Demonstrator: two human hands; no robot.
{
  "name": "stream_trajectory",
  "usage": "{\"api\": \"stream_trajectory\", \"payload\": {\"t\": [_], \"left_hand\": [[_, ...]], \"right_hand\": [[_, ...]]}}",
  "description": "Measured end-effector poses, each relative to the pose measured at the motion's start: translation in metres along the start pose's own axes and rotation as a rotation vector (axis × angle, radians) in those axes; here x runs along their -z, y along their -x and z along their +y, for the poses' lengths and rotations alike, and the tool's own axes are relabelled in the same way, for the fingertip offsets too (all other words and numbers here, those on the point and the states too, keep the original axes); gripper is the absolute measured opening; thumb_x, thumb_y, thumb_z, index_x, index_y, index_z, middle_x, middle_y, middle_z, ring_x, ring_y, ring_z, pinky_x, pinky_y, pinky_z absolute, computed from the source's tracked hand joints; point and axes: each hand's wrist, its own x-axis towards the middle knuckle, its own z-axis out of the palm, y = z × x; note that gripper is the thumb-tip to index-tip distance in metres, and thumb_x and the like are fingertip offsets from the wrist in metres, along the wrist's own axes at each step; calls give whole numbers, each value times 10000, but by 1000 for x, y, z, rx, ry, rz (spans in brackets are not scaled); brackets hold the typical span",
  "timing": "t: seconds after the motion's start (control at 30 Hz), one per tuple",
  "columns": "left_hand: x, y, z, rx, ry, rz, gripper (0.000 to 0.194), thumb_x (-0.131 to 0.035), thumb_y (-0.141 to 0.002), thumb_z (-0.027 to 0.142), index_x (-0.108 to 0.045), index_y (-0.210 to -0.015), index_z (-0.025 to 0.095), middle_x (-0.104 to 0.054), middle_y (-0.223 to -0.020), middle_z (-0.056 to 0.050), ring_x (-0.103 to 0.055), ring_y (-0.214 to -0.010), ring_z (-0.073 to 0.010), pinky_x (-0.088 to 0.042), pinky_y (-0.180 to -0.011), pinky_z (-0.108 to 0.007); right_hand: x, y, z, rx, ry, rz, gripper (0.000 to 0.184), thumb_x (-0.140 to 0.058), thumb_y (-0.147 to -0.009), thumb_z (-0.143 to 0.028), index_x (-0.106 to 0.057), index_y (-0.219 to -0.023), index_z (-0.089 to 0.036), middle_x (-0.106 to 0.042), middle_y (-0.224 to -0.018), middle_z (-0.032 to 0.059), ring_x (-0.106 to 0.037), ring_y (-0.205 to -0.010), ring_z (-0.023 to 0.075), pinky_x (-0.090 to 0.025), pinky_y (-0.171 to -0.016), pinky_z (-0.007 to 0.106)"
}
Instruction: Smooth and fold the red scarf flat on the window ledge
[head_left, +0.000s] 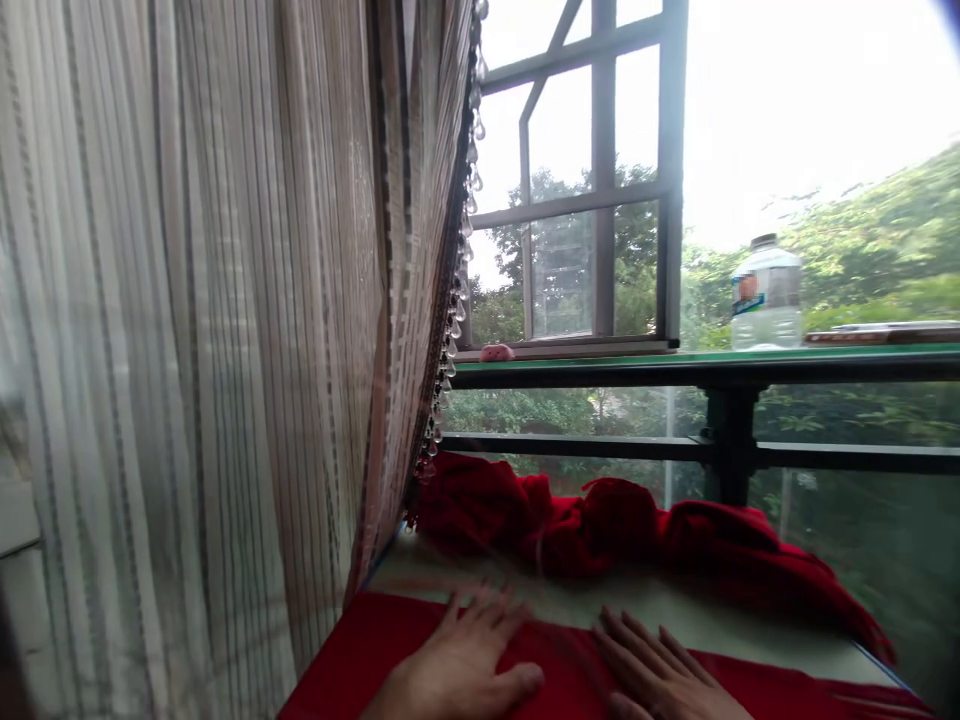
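A red cloth (pixel 352 660) lies spread over the near part of a pale board or tabletop (pixel 570 598). My left hand (pixel 465 655) rests palm down on this cloth, its fingers spread toward the far edge and somewhat blurred. To its right my right hand (pixel 652 665) also lies flat on the cloth, fingers outstretched. Neither hand grips anything. Along the back of the pale surface a bunched heap of red fabric (pixel 622 525) is piled against the railing.
A striped sheer curtain (pixel 225 300) with a beaded edge hangs close on the left. Behind the surface runs a dark railing (pixel 570 375) with a green ledge. On it stand a clear plastic bottle (pixel 766 295) and a small pink object (pixel 496 352). An opened window (pixel 600 190) is beyond.
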Motion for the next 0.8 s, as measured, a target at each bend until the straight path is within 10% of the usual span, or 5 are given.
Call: {"api": "stream_trajectory", "payload": {"t": [0.17,0.43,0.8], "left_hand": [[17,4,13,158,-126,30,747,-435,-1094,619,-261,-1723,256,-120,-1798,-116,-21,-1662,-347,-22,-1315,-690],[-3,6,47,-101,-2,-67,804,-415,-1077,720,-246,-1721,270,-195,-1796,-43,-50,-1675,-321,-2,-1342,-653],[-13,7,34,-142,44,-8,815,-426,-1061,729,-263,-1722,282,-216,-1792,-51,-80,-1677,-324,14,-1340,-655]], "right_hand": [[24,12,-31,-65,48,13,723,-347,-1057,-678,-361,-1655,-270,-250,-1758,82,-157,-1644,340,-129,-1347,638],[23,18,-67,31,-10,-34,737,-413,-1053,-703,-310,-1678,-326,-210,-1785,82,-121,-1661,363,-109,-1331,700],[10,34,-31,19,28,57,684,-483,-1032,-714,-354,-1638,-423,-301,-1763,18,-220,-1648,348,-166,-1347,658]]}}
